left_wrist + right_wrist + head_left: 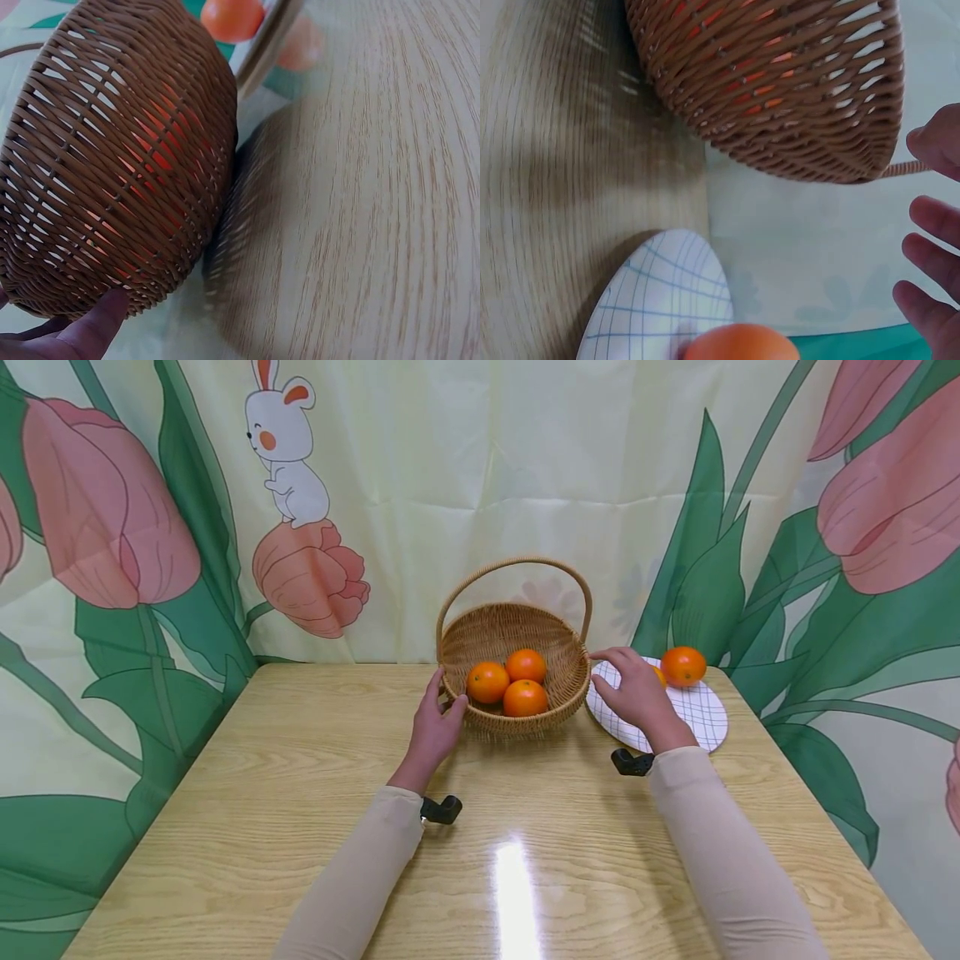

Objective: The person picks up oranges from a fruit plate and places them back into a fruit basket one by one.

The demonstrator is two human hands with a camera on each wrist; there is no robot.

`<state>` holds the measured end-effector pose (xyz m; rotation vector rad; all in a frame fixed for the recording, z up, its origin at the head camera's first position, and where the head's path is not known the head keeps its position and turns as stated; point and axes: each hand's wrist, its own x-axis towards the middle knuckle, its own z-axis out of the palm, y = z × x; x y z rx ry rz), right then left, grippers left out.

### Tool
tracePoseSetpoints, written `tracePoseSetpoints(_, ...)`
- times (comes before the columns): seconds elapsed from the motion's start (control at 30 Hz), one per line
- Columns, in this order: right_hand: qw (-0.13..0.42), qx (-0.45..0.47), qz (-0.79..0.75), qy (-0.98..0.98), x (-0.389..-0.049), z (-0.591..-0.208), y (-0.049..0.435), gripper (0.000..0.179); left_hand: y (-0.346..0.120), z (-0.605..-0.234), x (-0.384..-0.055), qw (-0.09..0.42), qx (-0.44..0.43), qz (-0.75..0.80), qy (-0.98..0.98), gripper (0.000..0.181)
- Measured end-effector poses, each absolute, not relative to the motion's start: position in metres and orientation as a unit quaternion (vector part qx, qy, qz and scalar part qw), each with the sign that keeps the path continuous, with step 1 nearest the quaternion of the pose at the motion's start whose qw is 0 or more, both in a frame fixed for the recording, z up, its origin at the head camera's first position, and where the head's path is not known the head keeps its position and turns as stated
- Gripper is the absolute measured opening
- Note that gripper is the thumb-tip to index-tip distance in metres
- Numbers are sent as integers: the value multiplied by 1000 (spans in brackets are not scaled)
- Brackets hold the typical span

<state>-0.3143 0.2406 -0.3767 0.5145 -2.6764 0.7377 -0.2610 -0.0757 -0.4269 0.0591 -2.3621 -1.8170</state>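
A wicker basket (pixel 551 635) with a tall arched handle stands toward the back of the table. Three oranges (pixel 487 682) lie together inside it. At its left side, my left hand (pixel 437 727) grips the rim, thumb in front and fingers farther back; the left wrist view shows the thumb against the basket's weave (pixel 112 150). My right hand (pixel 637 689) has its fingers spread close by the right rim, with a gap between fingertips (pixel 922 214) and wicker in the right wrist view. Nothing is in its grasp.
Right of the basket lies a white plate (pixel 708 714) with a blue grid pattern. It bears an orange (pixel 683 666) and another orange mostly hidden behind my right hand. A printed curtain (pixel 465 485) hangs behind the wooden table (pixel 300 760).
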Motion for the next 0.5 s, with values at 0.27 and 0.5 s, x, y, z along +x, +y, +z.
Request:
tracePoseSetpoints(0.27,139,164,243,-946,-323,-382,251,39,-76,-429,-262,83,18,-605,-792,66)
tracePoseSetpoints(0.5,115,151,242,-952,-327,-386,260,41,-75,-430,-263,82,18,-609,-789,67)
